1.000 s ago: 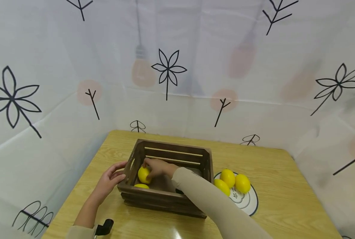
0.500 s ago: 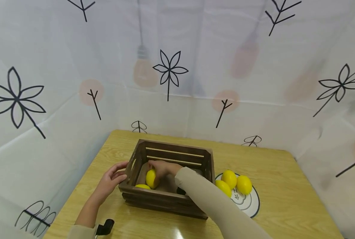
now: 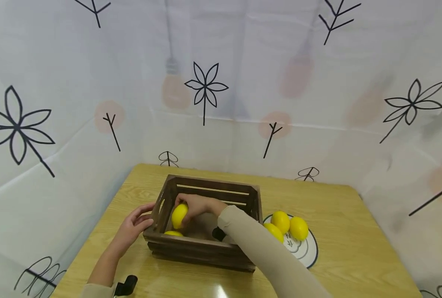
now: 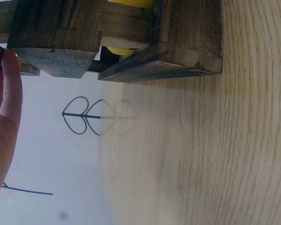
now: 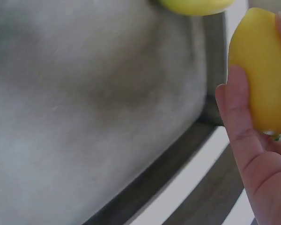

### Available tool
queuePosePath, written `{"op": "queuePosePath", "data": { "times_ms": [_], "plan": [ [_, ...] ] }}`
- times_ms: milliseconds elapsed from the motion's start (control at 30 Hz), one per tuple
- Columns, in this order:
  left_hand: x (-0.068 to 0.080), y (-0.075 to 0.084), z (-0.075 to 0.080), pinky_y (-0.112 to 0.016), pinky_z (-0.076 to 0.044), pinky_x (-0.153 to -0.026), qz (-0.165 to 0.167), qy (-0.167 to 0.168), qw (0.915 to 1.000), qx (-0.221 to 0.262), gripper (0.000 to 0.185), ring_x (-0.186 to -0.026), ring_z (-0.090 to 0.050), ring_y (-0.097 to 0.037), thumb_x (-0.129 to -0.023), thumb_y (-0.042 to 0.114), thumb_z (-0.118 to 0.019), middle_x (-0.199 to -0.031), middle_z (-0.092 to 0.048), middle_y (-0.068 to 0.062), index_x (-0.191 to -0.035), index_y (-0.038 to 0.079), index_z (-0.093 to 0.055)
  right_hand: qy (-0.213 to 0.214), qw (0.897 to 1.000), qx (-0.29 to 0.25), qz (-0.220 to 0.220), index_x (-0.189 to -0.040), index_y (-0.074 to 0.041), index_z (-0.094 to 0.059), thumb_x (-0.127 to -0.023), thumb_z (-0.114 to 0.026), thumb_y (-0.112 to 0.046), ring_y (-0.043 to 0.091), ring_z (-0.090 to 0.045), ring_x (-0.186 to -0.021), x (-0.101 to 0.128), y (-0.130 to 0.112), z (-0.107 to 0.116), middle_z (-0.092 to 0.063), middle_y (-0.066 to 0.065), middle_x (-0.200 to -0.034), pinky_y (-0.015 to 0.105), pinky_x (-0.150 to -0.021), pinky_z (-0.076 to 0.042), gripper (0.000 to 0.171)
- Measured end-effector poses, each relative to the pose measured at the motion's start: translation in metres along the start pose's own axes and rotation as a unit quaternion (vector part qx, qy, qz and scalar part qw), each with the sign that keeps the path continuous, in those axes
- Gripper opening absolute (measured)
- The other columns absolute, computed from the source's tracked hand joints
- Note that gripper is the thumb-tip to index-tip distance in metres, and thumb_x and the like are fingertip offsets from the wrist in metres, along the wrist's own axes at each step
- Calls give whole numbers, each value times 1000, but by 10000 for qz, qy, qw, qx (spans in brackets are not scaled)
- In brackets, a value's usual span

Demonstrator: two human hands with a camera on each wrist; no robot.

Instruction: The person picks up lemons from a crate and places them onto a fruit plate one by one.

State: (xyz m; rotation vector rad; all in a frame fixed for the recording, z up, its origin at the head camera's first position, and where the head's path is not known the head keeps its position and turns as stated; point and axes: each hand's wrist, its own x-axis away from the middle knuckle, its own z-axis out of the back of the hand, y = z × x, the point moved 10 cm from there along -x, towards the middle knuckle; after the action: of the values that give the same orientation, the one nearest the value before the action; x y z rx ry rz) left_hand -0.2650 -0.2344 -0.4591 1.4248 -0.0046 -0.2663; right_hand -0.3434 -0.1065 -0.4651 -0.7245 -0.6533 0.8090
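Head view, with twelve o'clock at the far side of the slatted wooden crate [image 3: 200,251], places the held lemon [image 3: 178,216] inside that crate toward nine to ten o'clock. Another lemon [image 3: 173,234], mostly hidden by the near wall, lies just beside it toward seven o'clock. Judging by its smooth skin and plump oval form, the lemon should be light, firm and hard to bruise, though a little slick and apt to roll; whether it is real or imitation cannot be told. Its broad middle looks the best place to take hold, fingers on opposite sides, rather than the tapered ends; in the right wrist view a small green tip [image 5: 276,137] shows at its six o'clock end.

The right-hand grip [image 3: 196,205] is spread only about as wide as the fruit and curls round its sides. Whether the lemon touches the crate floor is unclear. The left-hand grip [image 3: 131,225] is loose, its fingers lightly bent and touching the crate's nine o'clock end, holding no fruit.

Outside the crate, toward three o'clock, a dark-rimmed white plate [image 3: 307,253] on the table [image 3: 340,231] carries three more lemons [image 3: 299,228].
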Motion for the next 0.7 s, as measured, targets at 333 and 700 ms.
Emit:
{"op": "queuePosePath", "data": {
  "times_ms": [333,700],
  "plan": [
    [0,0,1,-20,-47,-85,-3,-46,10000,13,47,-109,-52,-3,-96,12,-54,-133,-43,-3,-138,-1,-37,365,9935,-1045,260,-111,-13,-45,-71,-80,-6,18,-55,-85,16,-28,18,-50,7,-106,30,-67,-54,53],
    [0,2,1,-20,-47,-84,-4,-18,9999,-109,46,-107,-53,-2,-96,12,-54,-130,-45,3,-137,-2,-38,1304,9769,-1627,476,-118,-15,-44,-73,-79,-12,20,-56,-91,44,-50,54,-49,7,-115,33,-74,-52,57]
  ]
}}
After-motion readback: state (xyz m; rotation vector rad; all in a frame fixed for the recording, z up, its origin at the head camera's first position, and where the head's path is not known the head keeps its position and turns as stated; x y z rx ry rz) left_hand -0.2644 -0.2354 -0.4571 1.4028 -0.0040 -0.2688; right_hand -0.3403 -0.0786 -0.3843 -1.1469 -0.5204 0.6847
